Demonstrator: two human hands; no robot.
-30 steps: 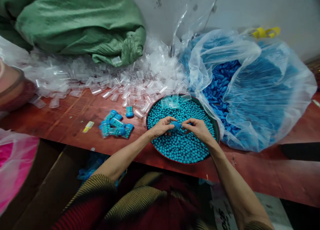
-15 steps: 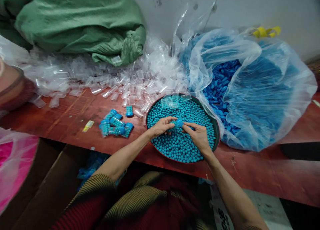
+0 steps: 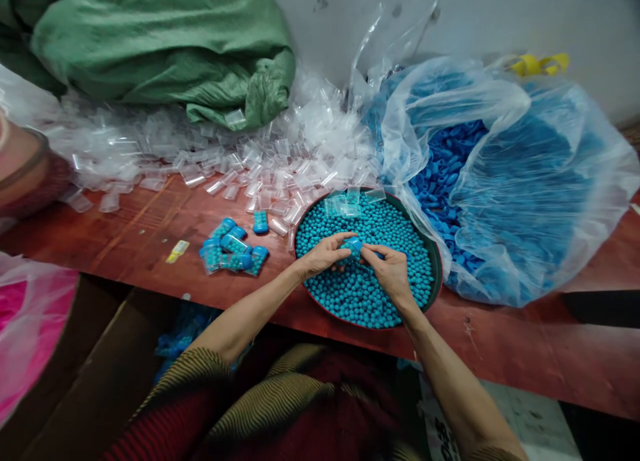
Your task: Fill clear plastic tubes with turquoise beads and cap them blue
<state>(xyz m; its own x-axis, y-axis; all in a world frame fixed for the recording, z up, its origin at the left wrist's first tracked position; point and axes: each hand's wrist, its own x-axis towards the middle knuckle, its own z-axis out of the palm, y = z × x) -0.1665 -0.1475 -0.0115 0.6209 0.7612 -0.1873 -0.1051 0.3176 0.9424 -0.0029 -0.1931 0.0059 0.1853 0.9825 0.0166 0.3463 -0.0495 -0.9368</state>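
Over a round basin (image 3: 439,274) of turquoise beads (image 3: 345,301), both hands meet at one small clear plastic container (image 3: 353,246) with a blue cap. My left hand (image 3: 324,254) is closed around the container's left side, thumb and index finger gripping it. From the right, the fingertips of my right hand (image 3: 393,271) pinch the blue cap. Another bit of blue shows among the right fingers, too small to make out. Several bead-filled containers with blue caps (image 3: 235,261) lie on the table left of the basin. Clear containers (image 3: 343,206) rest on the beads at the far rim.
Many clear containers (image 3: 270,174) are heaped along the wall under a green sack (image 3: 165,47). Right of the basin sits a big translucent bag (image 3: 540,181) with blue caps (image 3: 445,161). A reddish table (image 3: 135,241) carries these. A bag with pink contents (image 3: 35,334) is at lower left.
My right hand has shifted slightly left, closer against the capped container. My left hand keeps its hold. The whole view has moved a little.
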